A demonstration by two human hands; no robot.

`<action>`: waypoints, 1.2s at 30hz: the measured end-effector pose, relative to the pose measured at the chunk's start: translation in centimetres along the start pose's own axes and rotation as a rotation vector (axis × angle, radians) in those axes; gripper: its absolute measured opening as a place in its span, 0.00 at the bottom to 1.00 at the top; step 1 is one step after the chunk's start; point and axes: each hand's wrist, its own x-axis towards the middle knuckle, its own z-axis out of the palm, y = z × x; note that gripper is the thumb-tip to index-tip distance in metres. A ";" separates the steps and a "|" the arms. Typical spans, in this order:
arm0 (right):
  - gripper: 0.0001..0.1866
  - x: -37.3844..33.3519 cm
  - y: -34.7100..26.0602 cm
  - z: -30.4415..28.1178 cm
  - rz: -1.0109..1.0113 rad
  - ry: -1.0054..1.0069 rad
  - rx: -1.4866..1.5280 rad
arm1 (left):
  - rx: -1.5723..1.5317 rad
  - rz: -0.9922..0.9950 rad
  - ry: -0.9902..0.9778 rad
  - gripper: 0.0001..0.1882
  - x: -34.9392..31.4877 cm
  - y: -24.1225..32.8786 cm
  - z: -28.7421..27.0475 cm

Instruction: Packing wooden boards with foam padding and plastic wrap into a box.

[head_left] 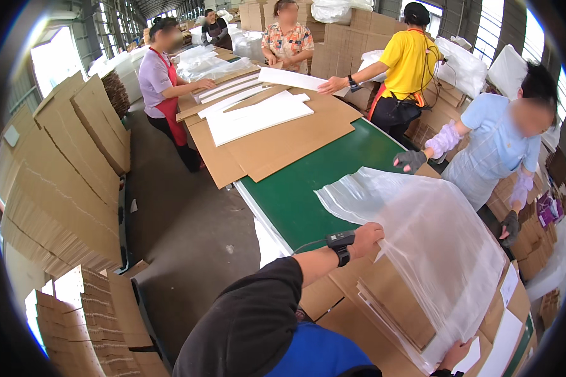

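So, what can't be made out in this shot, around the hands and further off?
All in the head view:
Left hand: palm, hidden by the back of the hand.
Right hand: forearm, cut off by the lower edge; its exact hold on the plastic sheet is too small to tell.
Cardboard: covered part, hazed by the sheet.
Far worker in dark clothing: hand actions, too small.

Black sleeve (pixel 245 311) — boxy wrist device (pixel 341 239)

Green surface (pixel 333 163): open strip between flat cardboard (pixel 302 138) and plastic film (pixel 421 220), to the left edge.
Plastic film: bars near end.
Flat cardboard: covers far end.
Co-worker's glove (pixel 411 160): blocks part of right edge.
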 end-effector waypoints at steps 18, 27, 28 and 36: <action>0.23 -5.2 -6.2 -0.2 0.096 -0.022 -0.449 | 0.196 0.197 -0.326 0.06 -4.1 2.1 -10.1; 0.20 -5.0 -11.1 -1.7 0.101 0.099 -0.711 | 0.197 0.200 -0.305 0.11 -0.4 5.3 -10.2; 0.20 -4.7 -12.6 -1.9 0.107 0.090 -0.721 | 0.189 0.196 -0.317 0.11 0.7 5.8 -9.2; 0.25 -7.8 -14.0 6.6 -0.125 -0.179 -0.352 | -0.106 0.146 -0.628 0.23 -0.6 2.6 -3.3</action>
